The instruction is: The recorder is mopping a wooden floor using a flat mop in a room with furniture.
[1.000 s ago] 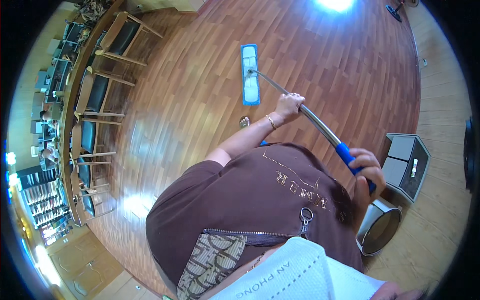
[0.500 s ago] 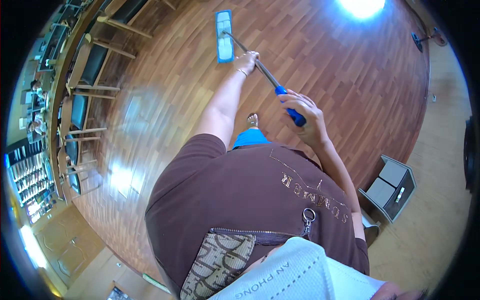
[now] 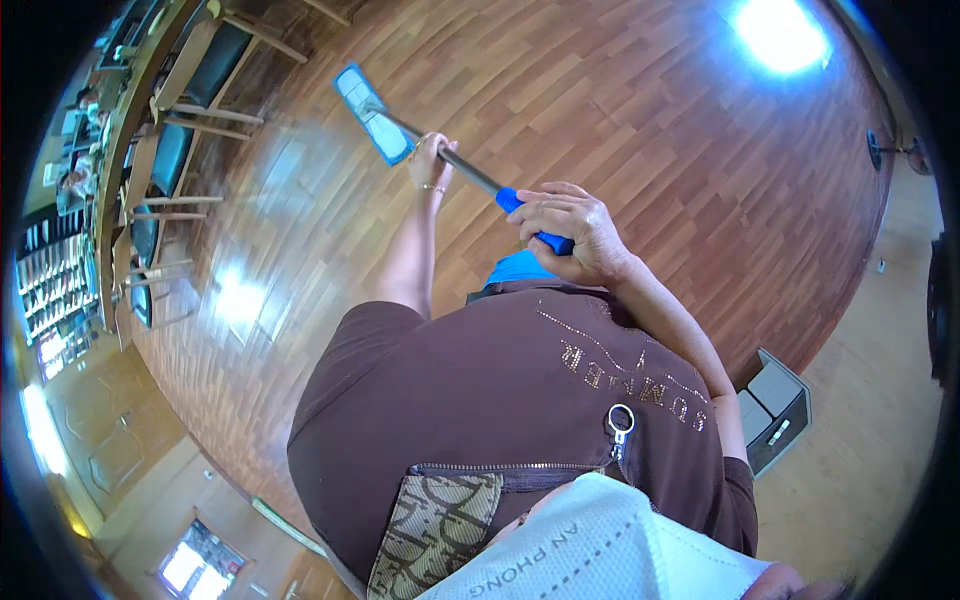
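A flat mop [image 3: 374, 114] with a blue-edged rectangular head lies against the wood floor, ahead and to the left. Its metal pole slants back toward my body and ends in a blue grip. My left hand [image 3: 431, 160] is closed round the pole a short way above the mop head, with that arm stretched forward. Closer to me, my right hand [image 3: 575, 232] wraps round the blue grip, elbow bent. A bracelet [image 3: 433, 188] circles my left wrist.
Wooden chairs with dark seats [image 3: 172, 160] line a long counter [image 3: 120, 150] on the left. At the right wall stands a grey box-like cabinet [image 3: 776, 412]; farther up that side is a fan [image 3: 875, 150]. Bright light reflects off the floor [image 3: 600, 110].
The mop head has swung to the left and slightly nearer, turning to a diagonal. Both hands have moved left with the pole, keeping their hold. My foot has gone out of sight.
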`<state>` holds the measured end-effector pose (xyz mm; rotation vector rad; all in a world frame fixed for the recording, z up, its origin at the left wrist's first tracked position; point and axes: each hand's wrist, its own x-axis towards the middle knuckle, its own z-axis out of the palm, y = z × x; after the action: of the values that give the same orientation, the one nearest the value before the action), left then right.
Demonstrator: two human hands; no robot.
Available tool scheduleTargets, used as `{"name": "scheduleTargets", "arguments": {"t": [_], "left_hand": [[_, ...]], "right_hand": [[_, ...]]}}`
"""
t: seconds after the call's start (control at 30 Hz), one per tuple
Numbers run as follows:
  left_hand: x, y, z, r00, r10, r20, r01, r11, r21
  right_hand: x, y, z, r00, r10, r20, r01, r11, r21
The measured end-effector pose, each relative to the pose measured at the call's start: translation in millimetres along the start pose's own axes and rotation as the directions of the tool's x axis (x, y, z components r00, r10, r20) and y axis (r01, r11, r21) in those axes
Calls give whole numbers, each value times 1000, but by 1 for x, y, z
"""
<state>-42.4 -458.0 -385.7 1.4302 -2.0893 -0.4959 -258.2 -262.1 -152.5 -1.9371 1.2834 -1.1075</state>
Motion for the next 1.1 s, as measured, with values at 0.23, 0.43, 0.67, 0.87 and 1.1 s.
{"name": "scheduleTargets", "arguments": {"t": [0.23, 0.43, 0.67, 0.87, 1.1], "left_hand": [[-88, -44, -48, 982, -13, -191, 19, 999, 32], [-163, -29, -66, 989, -113, -97, 131, 967, 218], [-198, 23, -66, 969, -208, 131, 178, 962, 206], [-180, 102, -43, 999, 11, 50, -21, 982, 189], [-115, 219, -19, 914, 266, 305, -246, 964, -103]], "right_hand": [[22, -6, 3, 970, -57, 238, -4, 969, 249], [26, -9, -16, 912, 46, 407, -217, 896, 387], [16, -9, -69, 884, 131, 449, -357, 810, 466], [-7, -25, -147, 916, -24, 400, -142, 913, 381], [-54, -73, -252, 954, -174, 245, 130, 974, 186]]}}
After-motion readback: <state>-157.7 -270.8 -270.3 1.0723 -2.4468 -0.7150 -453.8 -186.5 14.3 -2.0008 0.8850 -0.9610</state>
